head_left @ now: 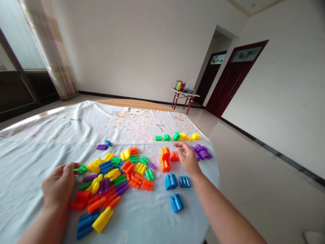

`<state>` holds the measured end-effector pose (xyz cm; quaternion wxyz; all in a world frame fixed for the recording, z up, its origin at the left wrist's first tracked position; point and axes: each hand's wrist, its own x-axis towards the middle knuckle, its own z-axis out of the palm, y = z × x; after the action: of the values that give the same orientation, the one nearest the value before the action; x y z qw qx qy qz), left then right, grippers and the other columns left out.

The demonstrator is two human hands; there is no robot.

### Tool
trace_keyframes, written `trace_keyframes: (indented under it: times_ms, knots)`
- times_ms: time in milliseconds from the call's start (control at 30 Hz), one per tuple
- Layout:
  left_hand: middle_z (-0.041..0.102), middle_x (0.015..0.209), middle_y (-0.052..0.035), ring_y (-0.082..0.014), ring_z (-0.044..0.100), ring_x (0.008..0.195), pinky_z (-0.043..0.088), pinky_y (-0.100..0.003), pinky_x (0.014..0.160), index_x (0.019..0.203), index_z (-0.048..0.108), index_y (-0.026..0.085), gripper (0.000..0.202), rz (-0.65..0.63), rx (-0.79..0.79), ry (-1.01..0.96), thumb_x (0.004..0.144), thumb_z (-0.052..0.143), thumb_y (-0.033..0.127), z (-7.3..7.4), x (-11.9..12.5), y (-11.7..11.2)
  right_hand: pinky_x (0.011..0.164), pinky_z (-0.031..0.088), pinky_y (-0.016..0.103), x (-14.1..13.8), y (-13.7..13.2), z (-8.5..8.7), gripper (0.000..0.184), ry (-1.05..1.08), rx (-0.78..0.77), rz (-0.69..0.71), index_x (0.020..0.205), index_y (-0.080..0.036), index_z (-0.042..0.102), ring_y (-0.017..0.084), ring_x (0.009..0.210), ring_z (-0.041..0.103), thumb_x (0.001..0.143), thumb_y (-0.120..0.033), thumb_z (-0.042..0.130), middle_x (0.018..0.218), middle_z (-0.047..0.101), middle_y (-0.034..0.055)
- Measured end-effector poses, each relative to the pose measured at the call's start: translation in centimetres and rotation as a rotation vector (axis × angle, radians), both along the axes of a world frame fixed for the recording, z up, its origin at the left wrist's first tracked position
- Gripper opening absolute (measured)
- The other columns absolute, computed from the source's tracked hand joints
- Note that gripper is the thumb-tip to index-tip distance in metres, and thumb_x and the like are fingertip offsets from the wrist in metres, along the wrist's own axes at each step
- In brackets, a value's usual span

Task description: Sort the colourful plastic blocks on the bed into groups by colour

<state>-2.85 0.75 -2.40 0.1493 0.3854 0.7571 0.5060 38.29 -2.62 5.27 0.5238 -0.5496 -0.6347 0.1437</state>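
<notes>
My left hand (59,184) is at the left edge of a mixed pile of plastic building blocks made of joined tubes. Its thumb and fingertips close on a green block (81,169). Beside it lie yellow blocks (94,165), a red block (80,200) and a blue block (87,223). My right hand (187,156) hovers at the right with fingers stretched out and nothing visible in them. Just under its fingertips is a small orange block (174,156), next to a stack of orange blocks (165,158). Purple blocks (201,152) lie just beyond that hand.
Blue blocks (177,203) sit apart on the right of the cloth (142,223). Farther back, green blocks (166,137) and yellow blocks (195,136) form a row. A small side table (186,94) with bags stands beyond the round table's edge (142,103).
</notes>
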Motion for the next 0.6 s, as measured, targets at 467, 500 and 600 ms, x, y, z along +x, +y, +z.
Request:
trace_keyframes:
  times_ms: [467,500,600]
  knots:
    - [0.061,0.063,-0.0016,-0.0143,0.052,0.056,0.040,-0.024,0.052,0.085,0.066,0.017,0.034,-0.074,0.028,-0.099,0.074,0.046,0.042,0.4,0.4,0.0,0.091,0.039,0.032,-15.3,-4.2,-4.3,0.033,-0.455,-0.079,0.481,0.106,-0.022,0.061,0.017,0.100,0.052,0.075,-0.013,0.062,0.105,0.063,0.0017]
    - [0.062,0.064,-0.0019,-0.0143,0.052,0.057,0.040,-0.025,0.053,0.085,0.066,0.017,0.034,-0.079,0.028,-0.093,0.074,0.046,0.042,0.2,0.3,0.1,0.091,0.039,0.033,-15.5,-4.3,-4.5,0.034,-0.489,-0.078,0.481,0.108,-0.023,0.060,0.018,0.101,0.051,0.075,-0.014,0.063,0.106,0.062,0.0015]
    - [0.063,0.067,-0.0029,-0.0145,0.053,0.058,0.041,-0.026,0.055,0.087,0.066,0.017,0.036,-0.091,0.025,-0.058,0.076,0.044,0.043,-0.1,0.2,0.2,0.088,0.037,0.037,-15.8,-4.5,-4.8,0.034,-0.590,-0.085,0.448,0.109,-0.025,0.060,0.020,0.099,0.050,0.076,-0.017,0.063,0.106,0.060,0.0023]
